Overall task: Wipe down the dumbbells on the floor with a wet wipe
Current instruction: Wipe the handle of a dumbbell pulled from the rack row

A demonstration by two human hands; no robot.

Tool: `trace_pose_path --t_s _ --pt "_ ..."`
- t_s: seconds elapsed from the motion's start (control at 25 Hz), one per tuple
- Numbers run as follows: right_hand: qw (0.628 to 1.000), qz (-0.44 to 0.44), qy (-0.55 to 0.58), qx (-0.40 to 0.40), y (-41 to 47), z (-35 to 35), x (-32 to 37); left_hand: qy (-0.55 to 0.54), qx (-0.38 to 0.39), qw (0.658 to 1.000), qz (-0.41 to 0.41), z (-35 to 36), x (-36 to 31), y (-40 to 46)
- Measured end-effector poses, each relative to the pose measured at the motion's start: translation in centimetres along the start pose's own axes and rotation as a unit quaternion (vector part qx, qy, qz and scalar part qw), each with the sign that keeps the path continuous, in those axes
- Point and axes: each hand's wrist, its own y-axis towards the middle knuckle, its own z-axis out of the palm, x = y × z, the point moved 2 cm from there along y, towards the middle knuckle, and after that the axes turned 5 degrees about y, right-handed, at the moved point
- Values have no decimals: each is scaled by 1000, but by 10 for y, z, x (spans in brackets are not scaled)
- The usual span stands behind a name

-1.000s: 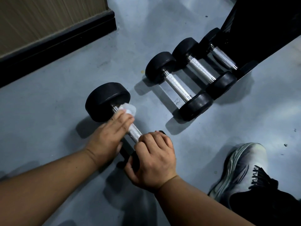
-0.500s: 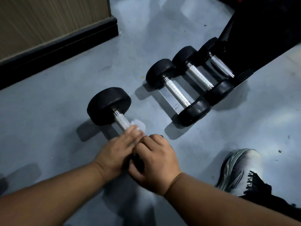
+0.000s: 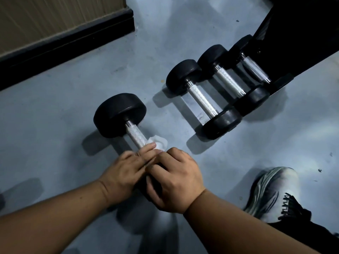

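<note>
1. The dumbbell (image 3: pixel 128 123) lay on the floor (image 3: pixel 55 140), apart from a row of three more (image 3: pixel 203 99) that sat beside a dark rack (image 3: pixel 302 30) further off. I judged it heavy and rigid, with rubbery black heads and a knurled steel bar. It could roll on its round heads, so it wanted pinning at a head while the bar was rubbed.

2. My right hand (image 3: pixel 176 182) sat just behind the bar, on the near head of the dumbbell. Its fingers curled over that head and gripped it, which hid most of it from me. I took this as the steadying hold.

3. My left hand (image 3: pixel 126 173) lay against the right one, at the near end of the bar. Its fingers were fairly straight and pressed down on the wipe; the hand was blurred, so I could not tell whether the thumb wrapped under the bar.

4. The wipe (image 3: pixel 157 142) was bunched on the bar just ahead of those fingers, white, soft and limp. I judged it would slide easily but snag a little on the knurling, so firm pressure suited it.
</note>
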Motion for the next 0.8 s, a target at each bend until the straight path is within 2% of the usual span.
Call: trace_pose_path --t_s 0.08,0.16,0.24,0.28,0.36,0.44,0.56,0.64,0.68,0.8 --pt "1000 2 1 -8 -1 1 0 40 9 999 -7 -10 22 5" --pt "1000 6 1 -15 -1 2 -1 78 20 993 -91 -24 52 13" --pt "1000 8 -4 -18 -1 2 0 73 37 986 -144 -24 48 13" --pt "1000 9 -4 -18 -1 1 1 72 44 987 -137 -17 32 13" --pt "1000 4 -7 -19 0 0 1 65 24 996 -58 -5 2 9" --pt "1000 3 -5 -19 0 0 0 79 12 997 -12 -10 10 9" --pt "1000 7 -8 -26 -1 0 0 104 23 989 -101 -29 51 17" --pt "1000 9 -7 -29 -1 0 0 90 16 986 -140 -26 41 15" --pt "1000 9 -2 -28 -1 0 0 82 9 989 -125 -18 25 13" --pt "1000 7 -2 -23 -1 0 0 66 -16 998 -15 -7 -1 8"
